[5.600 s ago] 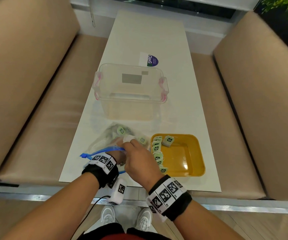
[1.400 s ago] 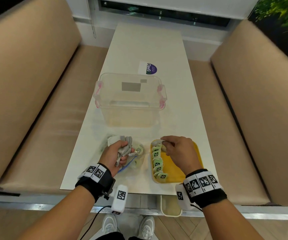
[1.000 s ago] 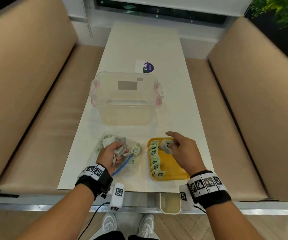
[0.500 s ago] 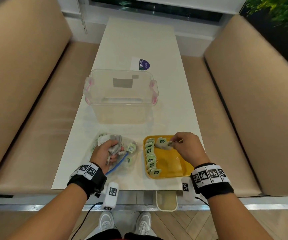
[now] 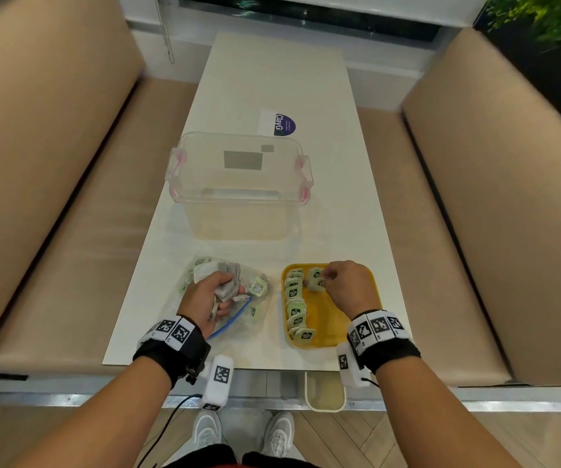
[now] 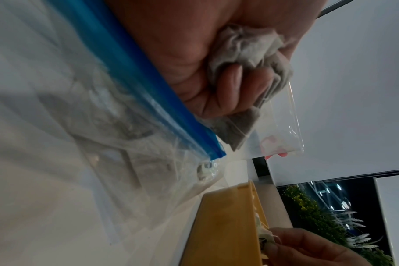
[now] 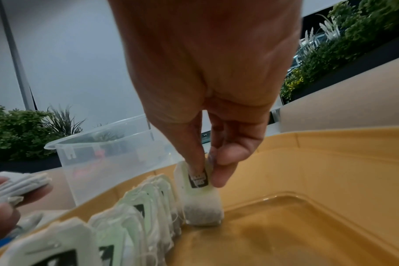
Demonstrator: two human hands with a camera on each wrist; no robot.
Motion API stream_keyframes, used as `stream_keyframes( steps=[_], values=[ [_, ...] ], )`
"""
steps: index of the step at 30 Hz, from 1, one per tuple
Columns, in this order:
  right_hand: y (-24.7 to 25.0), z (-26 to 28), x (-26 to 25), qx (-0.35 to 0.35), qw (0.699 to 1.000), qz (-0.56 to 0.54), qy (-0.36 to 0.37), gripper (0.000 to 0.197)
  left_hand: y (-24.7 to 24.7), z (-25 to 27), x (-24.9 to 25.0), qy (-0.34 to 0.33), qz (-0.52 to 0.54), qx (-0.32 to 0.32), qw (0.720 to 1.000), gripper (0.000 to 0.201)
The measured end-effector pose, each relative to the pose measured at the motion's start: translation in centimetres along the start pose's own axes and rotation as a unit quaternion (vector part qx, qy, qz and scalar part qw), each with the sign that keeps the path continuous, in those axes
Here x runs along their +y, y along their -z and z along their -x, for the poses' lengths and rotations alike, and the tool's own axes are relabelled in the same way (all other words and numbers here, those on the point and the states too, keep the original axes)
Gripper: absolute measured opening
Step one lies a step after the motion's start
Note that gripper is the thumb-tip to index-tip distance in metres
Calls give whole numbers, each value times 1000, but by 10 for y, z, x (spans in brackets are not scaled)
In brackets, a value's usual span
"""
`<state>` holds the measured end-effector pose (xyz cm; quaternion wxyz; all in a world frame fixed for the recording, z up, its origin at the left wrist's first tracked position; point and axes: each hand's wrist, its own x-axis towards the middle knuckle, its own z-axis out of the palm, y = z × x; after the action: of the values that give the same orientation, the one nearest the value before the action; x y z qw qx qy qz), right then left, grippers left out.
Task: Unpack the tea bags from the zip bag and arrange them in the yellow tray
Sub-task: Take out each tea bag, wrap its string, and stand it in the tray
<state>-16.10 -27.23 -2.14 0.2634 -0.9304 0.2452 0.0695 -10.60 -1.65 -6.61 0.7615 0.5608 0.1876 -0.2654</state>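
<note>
Beige bench seats flank the long white desk [image 5: 272,79]; I work at its near edge, with a clear plastic bin [image 5: 238,184] standing mid-desk beyond. My left hand [image 5: 205,298] is fisted around a bunch of tea bags [image 5: 226,287] over the zip bag [image 5: 255,309], which lies flat just left of the yellow tray [image 5: 340,332], its blue zip strip toward me; more bags show through the film. My right hand [image 5: 350,287] pinches one tea bag [image 7: 201,194] by its tag end between thumb and fingertips [image 7: 219,178], standing it upright on the tray floor at the far end of the row [image 5: 296,305] along the tray's left wall. Change noted: a second and a half ago this hand was bunched over the tray's far-left corner, and half a second ago the bag lay aslant above the row; now its base touches the tray and it leans against the last bag in line. The left-hand bunch looks the same throughout. Judgement: this placement is nearly done, release pending. The row fills only the left wall, so much of the tray is free; with a fistful plus the bag's remainder outstanding, the task is perhaps halfway. Risk: releasing may topple the upright bag.
</note>
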Motion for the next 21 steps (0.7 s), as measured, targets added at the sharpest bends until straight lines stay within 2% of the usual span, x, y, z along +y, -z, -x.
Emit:
stream_keyframes(
  steps=[21],
  values=[
    [-7, -8, -3, -8, 1000, -12, -18, 30, 2, 0, 1, 5, 4, -2, 1000, 22]
  ],
)
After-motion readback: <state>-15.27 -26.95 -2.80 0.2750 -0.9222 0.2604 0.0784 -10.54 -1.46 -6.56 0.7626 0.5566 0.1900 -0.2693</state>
